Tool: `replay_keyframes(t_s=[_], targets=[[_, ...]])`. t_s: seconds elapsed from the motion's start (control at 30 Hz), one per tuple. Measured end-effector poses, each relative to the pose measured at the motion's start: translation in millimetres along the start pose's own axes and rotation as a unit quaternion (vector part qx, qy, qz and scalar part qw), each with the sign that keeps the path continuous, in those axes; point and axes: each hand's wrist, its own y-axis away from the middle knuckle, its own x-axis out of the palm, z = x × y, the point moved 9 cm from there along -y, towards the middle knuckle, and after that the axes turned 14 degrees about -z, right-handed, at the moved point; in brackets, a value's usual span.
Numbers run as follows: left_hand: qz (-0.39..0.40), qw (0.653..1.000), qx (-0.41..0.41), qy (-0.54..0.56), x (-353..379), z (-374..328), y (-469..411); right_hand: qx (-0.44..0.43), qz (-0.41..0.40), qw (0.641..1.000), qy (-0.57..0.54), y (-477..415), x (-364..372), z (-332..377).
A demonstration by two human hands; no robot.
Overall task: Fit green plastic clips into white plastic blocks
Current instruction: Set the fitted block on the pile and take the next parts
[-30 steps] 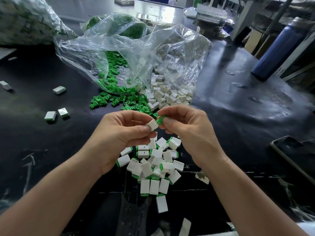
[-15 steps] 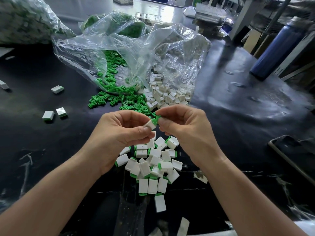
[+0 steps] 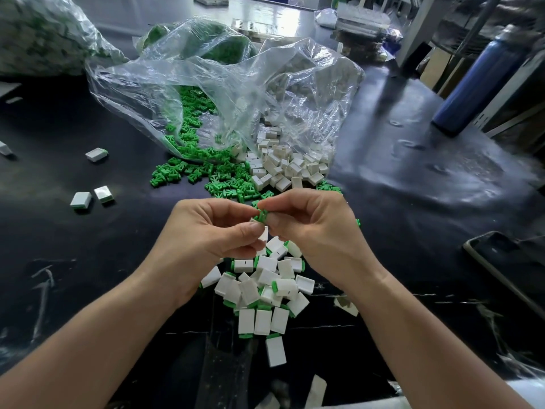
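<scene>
Presently in hand: our left hand (image 3: pixel 212 231) pinches a small white rectangular plastic block (image 3: pixel 264 234); our right hand (image 3: pixel 312 228) pinches a green pronged plastic clip (image 3: pixel 262 215) at its opening, apparently unseated. Done: heap of fitted blocks (image 3: pixel 284 286). Left: many loose clips (image 3: pixel 191 172), empty blocks (image 3: pixel 283 166).

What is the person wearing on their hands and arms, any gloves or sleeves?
Nothing at all. The left hand and right hand are bare: no gloves, and no rings or tape on the fingers that show. The left forearm and right forearm are uncovered to the picture's edge, with no sleeve, watch or bracelet in view.
</scene>
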Motion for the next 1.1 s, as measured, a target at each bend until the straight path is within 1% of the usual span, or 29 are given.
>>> replay_keyframes(t_s=[0.23,0.47,0.7,0.83,0.93,1.0,1.03,1.1], targets=[[-0.004,0.999,0.013,-0.029,-1.1,-1.6,0.6,-0.021,-0.003,0.999,0.035,0.5,0.4,0.6],[0.011,0.998,0.021,-0.059,1.4,-2.4,2.7,-0.045,0.038,0.995,0.080,2.8,4.9,5.4],[0.018,0.997,0.021,-0.069,0.9,-0.1,2.0,-0.088,0.036,0.988,0.121,5.2,5.0,12.0],[0.011,0.997,0.053,-0.062,0.5,-5.4,2.6,-0.105,0.023,0.987,0.121,4.3,3.2,16.3],[0.000,0.993,0.082,-0.081,-2.1,-8.7,1.0,-0.130,0.016,0.983,0.127,6.5,4.2,20.4],[0.006,0.994,0.090,-0.068,-1.7,-11.4,1.8,-0.108,0.024,0.989,0.100,6.7,4.9,18.9],[0.006,0.994,0.094,-0.049,-2.2,-13.7,2.5,-0.076,0.031,0.995,0.064,6.2,5.0,16.3],[0.012,0.994,0.109,-0.015,-1.6,-20.2,4.8,0.016,0.042,0.998,-0.035,4.2,3.9,7.9]])
